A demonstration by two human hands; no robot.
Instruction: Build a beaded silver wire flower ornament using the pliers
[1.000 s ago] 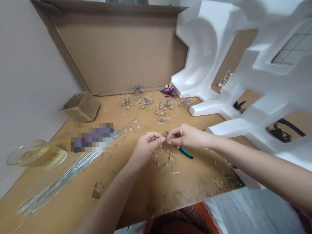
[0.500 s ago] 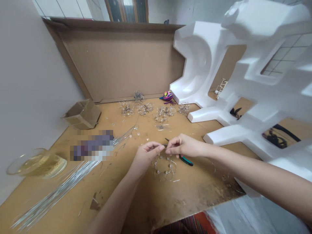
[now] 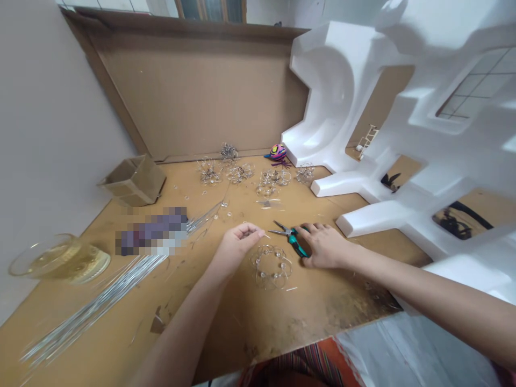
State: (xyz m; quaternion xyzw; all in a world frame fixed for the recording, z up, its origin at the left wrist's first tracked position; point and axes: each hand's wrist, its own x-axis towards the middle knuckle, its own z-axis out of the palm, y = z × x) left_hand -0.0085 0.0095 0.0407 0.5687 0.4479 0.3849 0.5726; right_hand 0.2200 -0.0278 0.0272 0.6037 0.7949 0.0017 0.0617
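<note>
My left hand is pinched on the end of a thin silver wire that belongs to a looped wire-and-bead ring lying on the cardboard worktop. My right hand lies flat with fingers spread over the green handles of small pliers, touching them. The pliers' open jaws point left toward my left hand. The ring sits between the two hands, just below them.
Several finished wire-and-bead flowers lie at the back beside a colourful toy. A bundle of straight silver wires, a glass bowl and a small cardboard box are at left. White foam packing fills the right.
My right hand has let go of the wire and moved right and down onto the pliers. My left hand keeps its pinch on the wire.
</note>
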